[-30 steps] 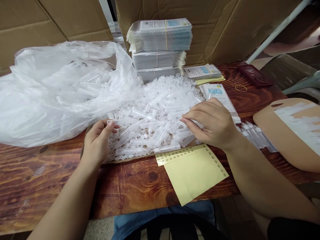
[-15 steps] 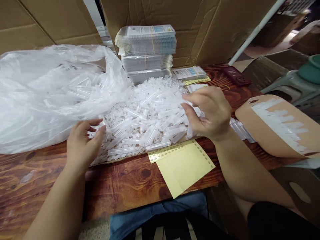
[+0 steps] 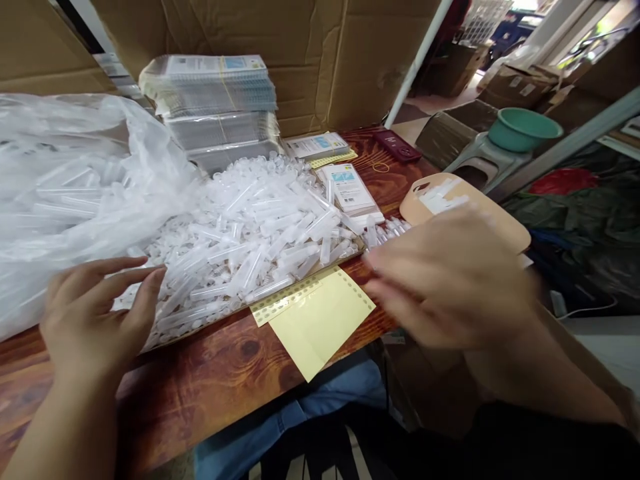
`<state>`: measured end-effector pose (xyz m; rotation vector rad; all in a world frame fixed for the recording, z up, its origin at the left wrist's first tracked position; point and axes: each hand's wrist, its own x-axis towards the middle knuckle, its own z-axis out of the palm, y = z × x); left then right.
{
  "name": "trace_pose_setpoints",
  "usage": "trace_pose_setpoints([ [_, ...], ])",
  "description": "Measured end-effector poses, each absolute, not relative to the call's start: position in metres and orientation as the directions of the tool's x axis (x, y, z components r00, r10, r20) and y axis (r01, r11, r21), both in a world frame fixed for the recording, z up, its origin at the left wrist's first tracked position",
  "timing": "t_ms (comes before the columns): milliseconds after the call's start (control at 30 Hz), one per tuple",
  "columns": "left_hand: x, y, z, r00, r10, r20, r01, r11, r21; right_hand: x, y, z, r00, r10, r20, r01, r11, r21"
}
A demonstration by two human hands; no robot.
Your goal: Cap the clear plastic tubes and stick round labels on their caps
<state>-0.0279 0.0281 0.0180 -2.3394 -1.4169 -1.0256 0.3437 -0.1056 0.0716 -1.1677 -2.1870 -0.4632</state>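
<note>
My left hand (image 3: 97, 317) hovers at the left front of a heap of clear plastic tubes and small caps (image 3: 250, 233). Its fingers are stretched out and the thumb is raised near the index finger; nothing shows clearly between them. My right hand (image 3: 445, 283), smeared by motion, is over the table's right side, beside the tan board (image 3: 485, 207). Whether its fingers hold anything is too blurred to tell. Just beyond it, more clear tubes (image 3: 385, 231) lie side by side. The heap rests on a flat cardboard piece.
A plastic bag of tubes (image 3: 100, 200) bulges on the left. Banded card stacks (image 3: 220, 100) stand behind the heap. Yellow sticker sheets (image 3: 320, 320) overhang the front edge. Printed cards (image 3: 347, 190), a dark red phone-like object (image 3: 397, 145) and a green basin (image 3: 525, 127) are to the right.
The view has swung to the right. My right hand has moved away from the heap toward the tan board, uncovering printed cards. My left hand stays near the heap's left front.
</note>
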Motion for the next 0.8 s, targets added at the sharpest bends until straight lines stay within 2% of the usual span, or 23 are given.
trace_pose_setpoints([
  [67,-0.026,0.023,0.019,0.364,0.646,0.671,0.809,-0.576,0.116,0.331,-0.119,0.050,-0.570,0.627,0.531,0.759,0.649,0.048],
  [100,-0.023,0.021,0.020,0.400,0.619,0.676,0.784,-0.613,0.097,0.325,-0.124,0.036,-0.591,0.642,0.489,0.745,0.667,0.023],
  [233,-0.007,0.010,0.024,0.514,0.520,0.683,0.673,-0.737,0.055,0.309,-0.148,-0.024,-0.526,0.751,0.399,0.778,0.614,-0.131],
  [333,0.006,0.004,0.026,0.580,0.512,0.634,0.606,-0.791,0.084,0.299,-0.162,-0.051,-0.402,0.768,0.498,0.812,0.551,-0.193],
  [467,0.014,0.003,0.026,0.576,0.558,0.597,0.599,-0.785,0.156,0.287,-0.171,-0.063,-0.257,0.707,0.659,0.803,0.536,-0.262],
  [633,0.009,0.005,0.034,0.569,0.579,0.584,0.653,-0.750,0.106,0.276,-0.172,-0.061,-0.230,0.686,0.690,0.781,0.553,-0.289],
  [733,0.008,0.000,0.045,0.595,0.520,0.612,0.602,-0.793,0.089,0.266,-0.169,-0.060,-0.225,0.689,0.689,0.783,0.549,-0.294],
  [800,0.012,-0.009,0.052,0.648,0.505,0.570,0.532,-0.836,0.137,0.258,-0.165,-0.061,-0.235,0.688,0.687,0.776,0.558,-0.294],
])
